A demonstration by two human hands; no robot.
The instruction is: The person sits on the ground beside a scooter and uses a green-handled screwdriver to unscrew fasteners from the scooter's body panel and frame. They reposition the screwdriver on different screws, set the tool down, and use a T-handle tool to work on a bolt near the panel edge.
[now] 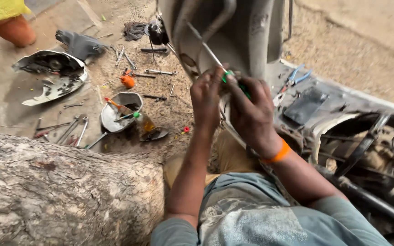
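Nearest to lens: grey-blue shirt point(251, 214), worn and stained, both forearms reaching fwd from it. Just ahead on left, thick rough log point(64, 187) lying across the ground.

Left hand point(207, 98) raised at centre, fingers curled and pinched shut on thin pale cable point(206, 48) that runs up-left along grey scooter body panel point(233, 32). Right hand point(251, 109) touching the left, closed around green-handled tool point(233, 79); only bits of green showing betw. fingers, tool type not clear. Orange band point(277, 155) on right wrist. Both hands pressed close to lower edge of the panel, above tan trouser knee.

Right of hands: blue-handled pliers point(297, 75) resting on dark scooter floorboard point(306, 105), near the panel. Further right, bare scooter frame w/ black tubes point(365, 150), plastic removed.

Left of hands, on sandy ground: small metal bowl point(119, 111) w/ tools in it, yellowish bottle w/ green cap point(143, 122) just beside it. Several spanners point(76, 130) near the log. Orange-handled tool point(127, 80) and more loose spanners/screwdrivers further back. Detached silver-grey cover piece point(51, 75) upturned well to the left, dark plastic piece point(80, 44) behind it. Dark rag point(135, 29) near panel base.

Top-left corner: part of another person, yellow cloth point(1, 10) only.
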